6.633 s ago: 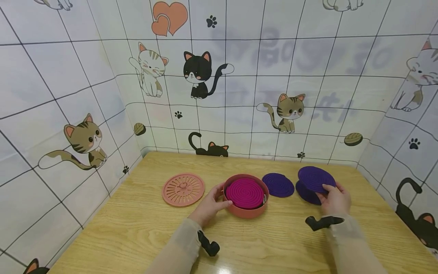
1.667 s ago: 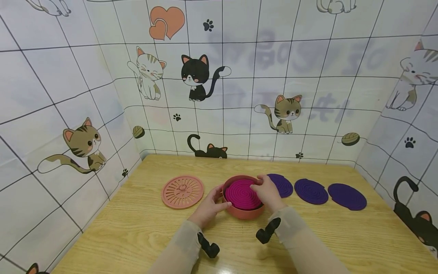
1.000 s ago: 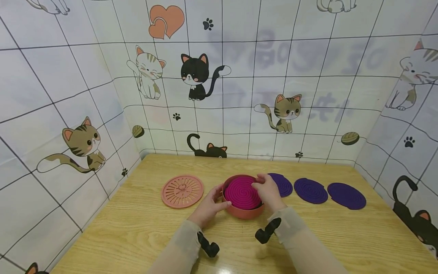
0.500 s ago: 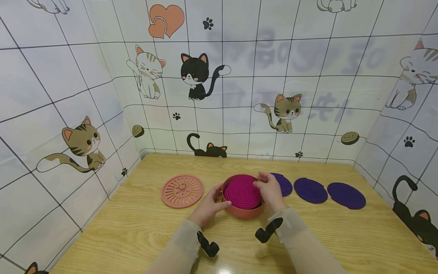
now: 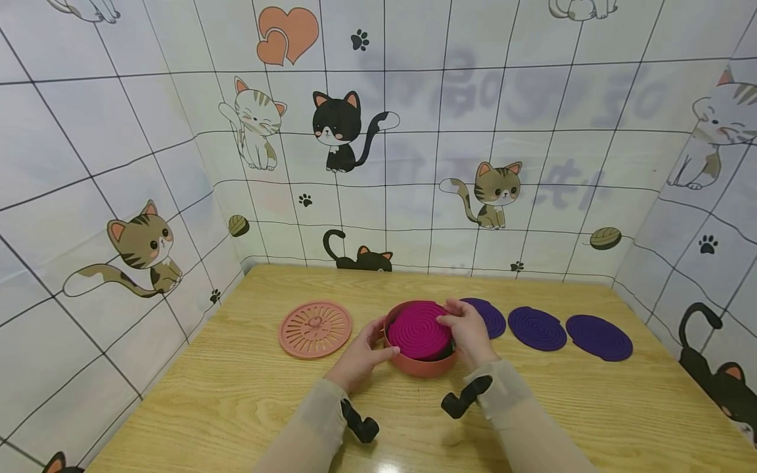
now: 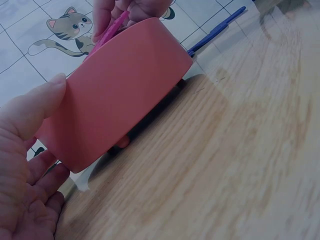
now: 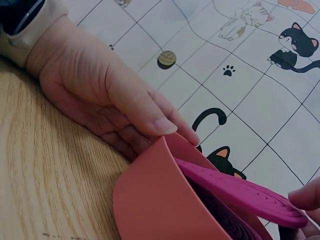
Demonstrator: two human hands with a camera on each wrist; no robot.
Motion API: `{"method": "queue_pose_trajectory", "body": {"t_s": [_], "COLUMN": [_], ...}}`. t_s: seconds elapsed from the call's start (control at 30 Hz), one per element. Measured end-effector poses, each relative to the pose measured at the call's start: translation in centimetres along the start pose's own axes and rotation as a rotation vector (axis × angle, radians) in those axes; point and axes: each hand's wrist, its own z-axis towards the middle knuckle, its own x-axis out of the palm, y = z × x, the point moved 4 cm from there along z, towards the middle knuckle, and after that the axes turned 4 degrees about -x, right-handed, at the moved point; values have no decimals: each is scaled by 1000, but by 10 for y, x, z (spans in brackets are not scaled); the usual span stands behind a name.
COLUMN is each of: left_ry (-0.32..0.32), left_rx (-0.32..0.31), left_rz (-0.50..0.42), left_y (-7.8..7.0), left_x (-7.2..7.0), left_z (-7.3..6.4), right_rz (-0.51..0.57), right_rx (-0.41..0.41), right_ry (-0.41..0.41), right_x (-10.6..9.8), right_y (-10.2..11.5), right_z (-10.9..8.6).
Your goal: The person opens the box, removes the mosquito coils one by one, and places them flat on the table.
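Observation:
A round coral container (image 5: 422, 366) stands on the table, with my left hand (image 5: 362, 353) gripping its left side, thumb at the rim. A magenta coiled coaster (image 5: 418, 330) is tilted in the container's mouth, its right edge raised. My right hand (image 5: 469, 330) pinches that raised edge. In the right wrist view, dark spiral-ridged layers (image 7: 227, 220) show inside the container (image 7: 150, 195) under the lifted coaster (image 7: 240, 192). From the left wrist view, the container's outer wall (image 6: 120, 85) hides most of the coaster.
A coral slotted disc (image 5: 315, 330) with a small raised centre lies left of the container. Three purple spiral coasters (image 5: 537, 328) lie in a row to the right, the nearest partly behind my right hand. A cat-patterned sheet (image 5: 414, 217) rises behind the wooden table (image 5: 414, 427).
Earlier my right hand held a purple coaster at the right; it now lies on the table. My right hand has moved to the container and raised the magenta coaster's right edge. My left hand stays put.

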Motion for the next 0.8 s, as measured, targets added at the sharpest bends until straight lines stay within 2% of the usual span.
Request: {"method": "queue_pose_trajectory", "body": {"t_s": [0.23, 0.43, 0.8], "left_ry": [-4, 4, -11], "left_rx": [7, 12, 6], "left_rz": [-1, -20, 12], "left_y": [-1, -2, -2], "left_x": [0, 1, 1], "left_z": [-1, -2, -2], "right_rz": [110, 157, 120], "right_rx": [73, 112, 103], "right_ry": [56, 53, 93], "right_x": [3, 3, 4], "right_y": [-3, -5, -2], "right_z": [-3, -3, -7]}}
